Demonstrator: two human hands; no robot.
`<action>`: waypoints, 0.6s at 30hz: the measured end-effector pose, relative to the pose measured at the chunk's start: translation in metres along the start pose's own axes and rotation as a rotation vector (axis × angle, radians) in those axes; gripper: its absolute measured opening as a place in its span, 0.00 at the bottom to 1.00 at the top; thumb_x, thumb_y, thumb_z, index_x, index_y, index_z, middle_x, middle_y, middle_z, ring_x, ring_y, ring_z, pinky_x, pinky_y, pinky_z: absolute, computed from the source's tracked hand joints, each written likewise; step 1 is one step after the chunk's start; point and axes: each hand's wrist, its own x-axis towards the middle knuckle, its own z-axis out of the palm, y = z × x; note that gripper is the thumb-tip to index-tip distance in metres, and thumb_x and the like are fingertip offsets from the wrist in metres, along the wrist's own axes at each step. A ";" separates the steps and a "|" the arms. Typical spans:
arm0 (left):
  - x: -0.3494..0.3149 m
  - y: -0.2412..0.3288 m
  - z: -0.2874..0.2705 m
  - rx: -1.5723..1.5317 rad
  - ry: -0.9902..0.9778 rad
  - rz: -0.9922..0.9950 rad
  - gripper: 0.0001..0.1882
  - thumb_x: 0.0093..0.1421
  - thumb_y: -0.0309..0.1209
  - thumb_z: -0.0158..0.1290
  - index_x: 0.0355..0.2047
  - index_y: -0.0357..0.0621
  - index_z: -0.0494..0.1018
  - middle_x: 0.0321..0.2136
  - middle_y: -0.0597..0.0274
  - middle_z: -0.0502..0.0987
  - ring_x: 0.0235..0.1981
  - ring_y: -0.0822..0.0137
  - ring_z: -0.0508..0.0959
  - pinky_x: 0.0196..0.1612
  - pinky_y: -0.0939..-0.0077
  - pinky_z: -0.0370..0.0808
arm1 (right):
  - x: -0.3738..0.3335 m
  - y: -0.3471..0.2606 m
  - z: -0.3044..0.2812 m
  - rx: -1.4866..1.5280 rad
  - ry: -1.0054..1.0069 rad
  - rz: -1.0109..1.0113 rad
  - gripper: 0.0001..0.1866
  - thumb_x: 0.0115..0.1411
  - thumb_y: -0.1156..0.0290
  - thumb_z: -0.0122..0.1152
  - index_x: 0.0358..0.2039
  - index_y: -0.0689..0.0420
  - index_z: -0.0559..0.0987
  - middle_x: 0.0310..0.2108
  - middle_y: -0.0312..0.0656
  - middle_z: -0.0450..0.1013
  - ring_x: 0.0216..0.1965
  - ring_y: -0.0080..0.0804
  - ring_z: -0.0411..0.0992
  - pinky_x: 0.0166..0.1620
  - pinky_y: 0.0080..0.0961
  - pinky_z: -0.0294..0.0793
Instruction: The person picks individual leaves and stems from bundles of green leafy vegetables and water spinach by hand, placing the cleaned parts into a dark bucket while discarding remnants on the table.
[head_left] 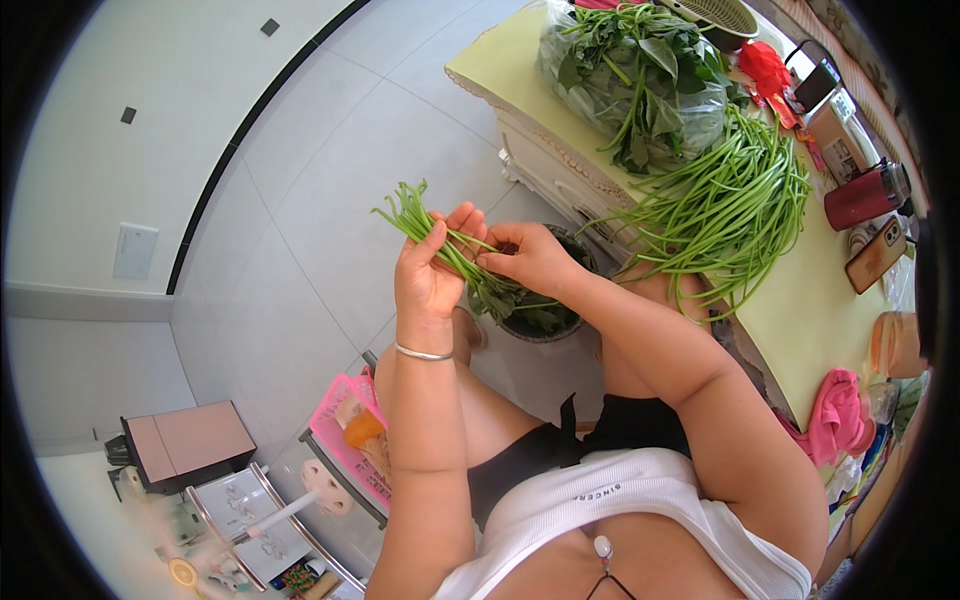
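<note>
My left hand (432,272) is closed round a small bunch of green leafy vegetable stems (408,216), the thumb laid across them. Its stem ends stick out at the upper left, while leaves droop at the lower right. Close beside it, the fingertips of my right hand (528,262) pinch at a stem of the same bunch. Below both hands stands a dark round bin (548,338) with green leaves inside, partly hidden by my right hand and the bunch.
On the yellow-topped table (800,345) at right lie a heap of long green stems (745,200) and a clear bag of leafy greens (655,75). A maroon flask (862,198), a phone (877,256) and a pink cloth (838,415) are also there. A pink basket (335,420) stands left of my legs.
</note>
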 end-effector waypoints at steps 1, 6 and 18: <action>0.001 0.002 -0.002 -0.007 0.010 0.019 0.06 0.61 0.23 0.50 0.38 0.38 0.73 0.45 0.45 0.75 0.50 0.52 0.74 0.59 0.53 0.67 | 0.001 0.000 -0.002 0.004 -0.007 0.007 0.10 0.51 0.69 0.62 0.32 0.61 0.78 0.26 0.41 0.75 0.28 0.28 0.71 0.35 0.25 0.71; 0.001 0.014 -0.020 -0.004 0.078 0.103 0.04 0.63 0.26 0.48 0.36 0.41 0.72 0.39 0.49 0.77 0.43 0.55 0.77 0.54 0.51 0.71 | 0.002 -0.008 -0.010 -0.147 0.099 -0.025 0.09 0.52 0.70 0.60 0.32 0.61 0.78 0.25 0.41 0.75 0.26 0.28 0.70 0.34 0.26 0.70; 0.000 -0.007 0.005 0.115 0.175 0.142 0.04 0.63 0.27 0.47 0.33 0.41 0.68 0.18 0.67 0.62 0.19 0.71 0.59 0.30 0.71 0.61 | 0.005 0.002 0.010 -0.662 0.319 -0.358 0.04 0.49 0.74 0.54 0.26 0.59 0.72 0.23 0.50 0.71 0.28 0.54 0.70 0.32 0.45 0.69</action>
